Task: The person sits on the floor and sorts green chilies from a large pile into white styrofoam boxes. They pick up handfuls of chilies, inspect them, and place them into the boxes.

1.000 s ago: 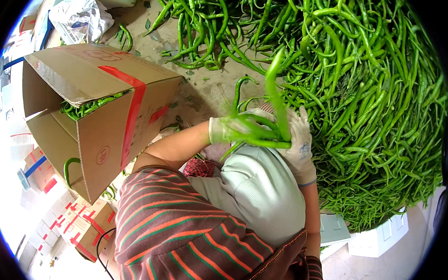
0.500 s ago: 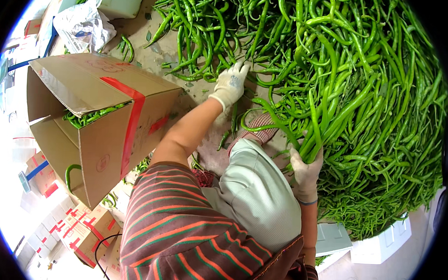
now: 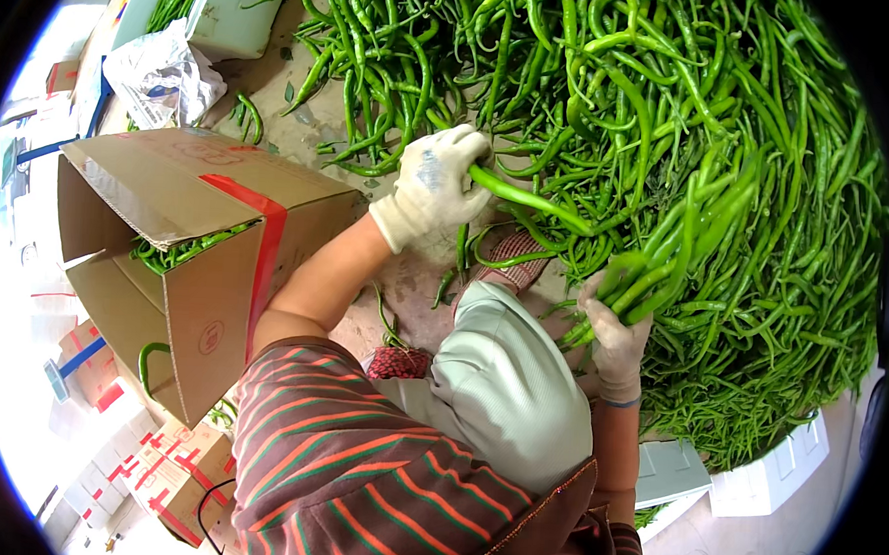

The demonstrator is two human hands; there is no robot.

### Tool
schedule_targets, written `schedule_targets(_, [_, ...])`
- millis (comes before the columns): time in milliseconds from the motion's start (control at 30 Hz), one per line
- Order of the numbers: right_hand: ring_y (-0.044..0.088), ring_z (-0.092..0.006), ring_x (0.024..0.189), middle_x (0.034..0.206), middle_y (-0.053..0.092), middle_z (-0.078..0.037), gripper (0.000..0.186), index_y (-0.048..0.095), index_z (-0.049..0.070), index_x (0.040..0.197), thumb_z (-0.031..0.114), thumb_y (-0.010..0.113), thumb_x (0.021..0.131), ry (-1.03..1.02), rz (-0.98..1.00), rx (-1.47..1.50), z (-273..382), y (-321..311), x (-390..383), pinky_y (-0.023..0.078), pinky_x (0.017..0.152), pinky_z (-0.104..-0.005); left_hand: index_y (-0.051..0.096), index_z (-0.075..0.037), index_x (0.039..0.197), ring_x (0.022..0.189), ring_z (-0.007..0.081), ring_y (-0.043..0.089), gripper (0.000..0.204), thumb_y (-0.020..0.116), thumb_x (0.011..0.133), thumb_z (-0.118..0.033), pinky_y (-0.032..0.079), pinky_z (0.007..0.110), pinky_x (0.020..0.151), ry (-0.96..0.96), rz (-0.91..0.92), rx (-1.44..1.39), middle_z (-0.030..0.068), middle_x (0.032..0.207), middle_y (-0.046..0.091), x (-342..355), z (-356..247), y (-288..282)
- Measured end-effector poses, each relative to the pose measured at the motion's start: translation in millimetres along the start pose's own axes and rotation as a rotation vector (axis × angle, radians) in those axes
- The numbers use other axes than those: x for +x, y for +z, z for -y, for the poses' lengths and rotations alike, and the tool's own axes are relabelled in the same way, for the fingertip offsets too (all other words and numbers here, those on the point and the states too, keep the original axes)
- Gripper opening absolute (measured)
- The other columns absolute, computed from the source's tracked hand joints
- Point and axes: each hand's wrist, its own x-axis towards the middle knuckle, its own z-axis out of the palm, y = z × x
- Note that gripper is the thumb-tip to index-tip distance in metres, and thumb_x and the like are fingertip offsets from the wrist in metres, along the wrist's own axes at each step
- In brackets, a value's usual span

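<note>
My left hand (image 3: 436, 183), in a pale knit glove, is closed on a long green pepper (image 3: 535, 200) that sticks out rightward over the floor's edge of the pile (image 3: 759, 113). At the right, my gloved right hand (image 3: 613, 334) grips a bunch of green peppers (image 3: 668, 262), their upper ends blurred. Left of my left arm, a cardboard carton (image 3: 210, 317) with red tape lies tipped with its mouth open and peppers (image 3: 183, 256) inside. My bent leg in pale trousers (image 3: 489, 389) is between my arms.
A foam box (image 3: 233, 15) of peppers and a crumpled plastic bag (image 3: 155, 81) are at upper left. Several taped cartons (image 3: 183, 474) stand at lower left beside a dark cable. White foam boxes (image 3: 763, 475) sit below the pile at lower right. Loose peppers lie on the floor around my feet.
My left hand has gone from the shared bunch to the pile's edge, then drawn back slightly, now holding one pepper. My right hand has swung the bunch out to the right.
</note>
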Motion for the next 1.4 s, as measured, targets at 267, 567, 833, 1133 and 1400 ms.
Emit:
schedule_targets(267, [0.063, -0.0133, 0.098, 0.113, 0.063, -0.008, 0.056, 0.050, 0.000, 0.128, -0.010, 0.070, 0.077, -0.086, -0.008, -0.015, 12.3, 53.4, 21.1, 0.051, 0.080, -0.0248, 0.058, -0.003, 0.096, 0.070, 0.0150, 0.057, 0.029, 0.066, 0.071, -0.017, 0.047, 0.027, 0.066, -0.434, -0.027, -1.474, 0.0051, 0.078, 0.058, -6.3, -59.2, -18.1])
schedule_targets(567, [0.059, -0.0077, 0.073, 0.095, 0.063, -0.003, 0.046, 0.052, 0.000, 0.121, -0.008, 0.070, 0.079, -0.015, -0.049, -0.180, 2.2, 51.5, 34.4, 0.049, 0.062, -0.0209, 0.044, 0.003, 0.136, 0.095, 0.0126, 0.056, 0.055, 0.063, 0.086, -0.013, 0.049, 0.029, 0.082, -0.536, 0.087, -1.304, 0.0057, 0.110, 0.058, -24.3, -67.4, 19.0])
schedule_targets(833, [0.059, -0.0104, 0.082, 0.102, 0.061, -0.005, 0.042, 0.054, -0.002, 0.120, -0.003, 0.067, 0.081, -0.016, -0.067, -0.404, -23.8, 14.1, 12.3, 0.049, 0.071, -0.0252, 0.048, 0.004, 0.134, 0.087, 0.0197, 0.067, 0.047, 0.056, 0.094, -0.020, 0.056, 0.032, 0.080, -0.575, -0.317, -1.583, 0.0124, 0.108, 0.066, 11.0, -56.5, -4.2])
schedule_targets(1133, [0.062, -0.0142, 0.086, 0.101, 0.066, -0.007, 0.039, 0.058, -0.001, 0.116, 0.001, 0.070, 0.079, -0.116, 0.011, -0.599, -22.4, 4.4, 12.3, 0.050, 0.081, -0.0285, 0.058, -0.001, 0.121, 0.071, 0.0071, 0.058, 0.032, 0.055, 0.101, -0.026, 0.051, 0.022, 0.061, -0.676, -0.385, -1.365, 0.0003, 0.083, 0.062, 20.8, -59.6, 24.4])
schedule_targets(1400, [0.057, -0.0155, 0.109, 0.125, 0.058, -0.007, 0.072, 0.047, 0.001, 0.133, 0.003, 0.084, 0.071, -0.066, 0.143, -0.255, -39.9, 27.5, 17.8, 0.047, 0.096, -0.0315, 0.057, -0.004, 0.115, 0.064, 0.0056, 0.053, 0.039, 0.052, 0.101, -0.040, 0.044, 0.020, 0.060, -0.573, -0.334, -1.557, -0.0003, 0.082, 0.060, 16.2, -122.4, 28.3])
